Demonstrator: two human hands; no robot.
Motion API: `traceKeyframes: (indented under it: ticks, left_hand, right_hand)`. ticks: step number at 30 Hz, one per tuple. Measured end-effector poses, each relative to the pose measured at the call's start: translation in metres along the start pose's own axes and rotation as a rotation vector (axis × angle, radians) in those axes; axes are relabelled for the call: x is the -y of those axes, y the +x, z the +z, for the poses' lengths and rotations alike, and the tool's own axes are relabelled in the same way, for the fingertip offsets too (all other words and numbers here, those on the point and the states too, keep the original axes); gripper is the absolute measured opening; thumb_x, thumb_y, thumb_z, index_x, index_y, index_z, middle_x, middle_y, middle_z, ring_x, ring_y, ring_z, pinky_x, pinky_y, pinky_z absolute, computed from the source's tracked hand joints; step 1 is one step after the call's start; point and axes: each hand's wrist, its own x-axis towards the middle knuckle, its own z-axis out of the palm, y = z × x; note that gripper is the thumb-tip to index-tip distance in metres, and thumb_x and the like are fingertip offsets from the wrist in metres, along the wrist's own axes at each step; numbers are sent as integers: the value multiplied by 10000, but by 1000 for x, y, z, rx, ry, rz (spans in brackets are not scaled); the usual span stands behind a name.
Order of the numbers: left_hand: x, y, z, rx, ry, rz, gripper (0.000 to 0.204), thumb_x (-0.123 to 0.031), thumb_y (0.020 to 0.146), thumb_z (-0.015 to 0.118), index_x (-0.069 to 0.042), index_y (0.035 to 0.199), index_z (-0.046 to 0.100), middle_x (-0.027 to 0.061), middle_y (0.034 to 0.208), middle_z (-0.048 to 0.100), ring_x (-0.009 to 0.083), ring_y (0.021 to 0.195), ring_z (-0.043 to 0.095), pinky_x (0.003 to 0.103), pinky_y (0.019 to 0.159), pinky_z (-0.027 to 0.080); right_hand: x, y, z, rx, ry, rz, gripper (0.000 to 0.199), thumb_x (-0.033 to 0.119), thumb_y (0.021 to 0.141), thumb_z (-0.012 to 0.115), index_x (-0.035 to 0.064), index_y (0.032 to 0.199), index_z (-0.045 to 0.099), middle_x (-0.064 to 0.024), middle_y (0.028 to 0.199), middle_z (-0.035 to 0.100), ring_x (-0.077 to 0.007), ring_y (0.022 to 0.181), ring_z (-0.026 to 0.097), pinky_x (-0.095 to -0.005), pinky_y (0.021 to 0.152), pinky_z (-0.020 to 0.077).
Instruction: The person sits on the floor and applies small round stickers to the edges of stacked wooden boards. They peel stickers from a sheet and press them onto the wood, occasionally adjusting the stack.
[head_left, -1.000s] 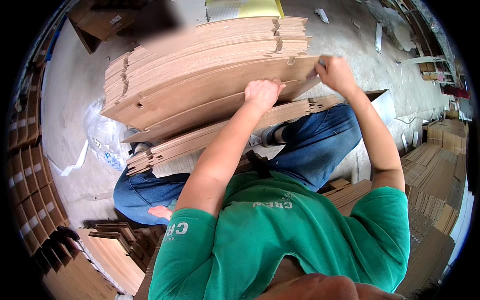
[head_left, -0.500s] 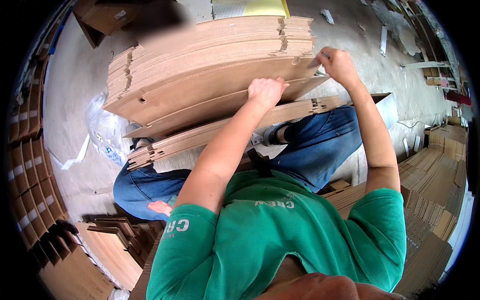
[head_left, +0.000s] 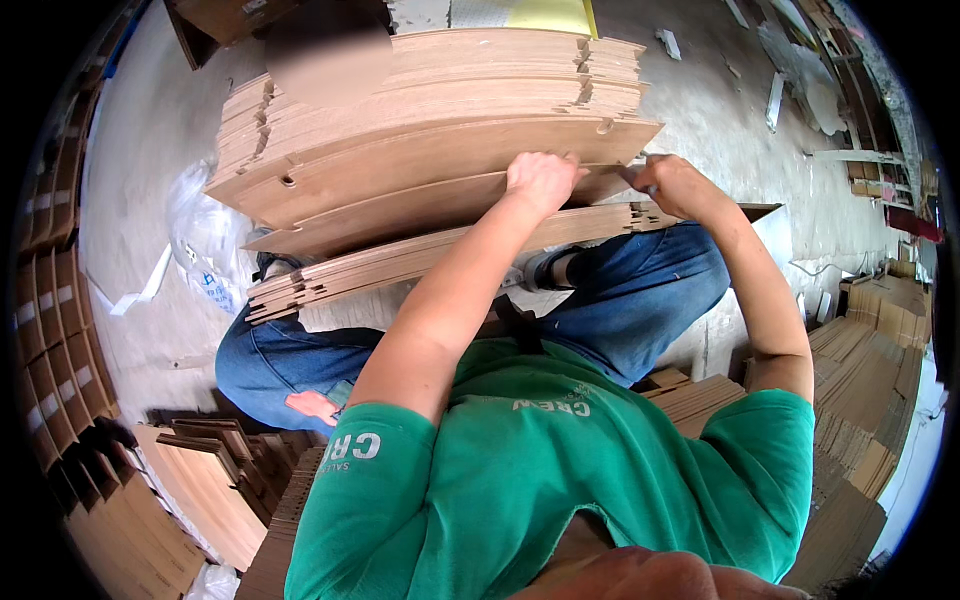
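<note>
Between my knees, a stack of brown cardboard sheets [head_left: 440, 110] with notched ends leans in a row on the floor. My left hand [head_left: 543, 182] is closed over the upper edge of the nearest leaning cardboard sheet [head_left: 400, 212]. At that sheet's right end my right hand [head_left: 680, 187] is closed on a small, thin, greyish tool [head_left: 630, 173], mostly covered by the fingers; its kind cannot be told. Closer to me, a narrow bundle of cardboard sheets [head_left: 400, 264] lies across my legs, below both hands.
A clear plastic bag [head_left: 208, 235] lies left of the stack. Flat cardboard piles [head_left: 860, 370] stand at right, and cardboard pieces [head_left: 215, 480] at lower left. Another person's hand, apparently, shows by my left knee [head_left: 290, 370]. White scraps [head_left: 775, 100] lie on the floor.
My right hand has come down from above the stack's right corner to the end of the near sheet, closer to my knee. My left hand stays on the sheet's edge.
</note>
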Motion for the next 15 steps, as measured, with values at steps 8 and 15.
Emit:
traceKeyframes:
  ticks: [8, 15]
  left_hand:
    - [1, -1, 1, -8, -3, 13, 373, -403, 888, 430, -76, 852, 605, 134, 745, 648, 289, 704, 636, 424, 597, 501]
    - [-1, -3, 1, 11, 28, 22, 369, -403, 890, 427, -84, 857, 609, 124, 742, 648, 280, 715, 638, 415, 600, 504]
  right_hand:
    - [-5, -6, -38, -274, 124, 119, 239, -62, 693, 546, 35, 880, 660, -145, 844, 627, -280, 799, 605, -333, 731, 478]
    - [-26, 53, 3, 58, 149, 130, 199, 20, 693, 560, 39, 856, 674, -142, 865, 653, -273, 844, 616, -339, 769, 476]
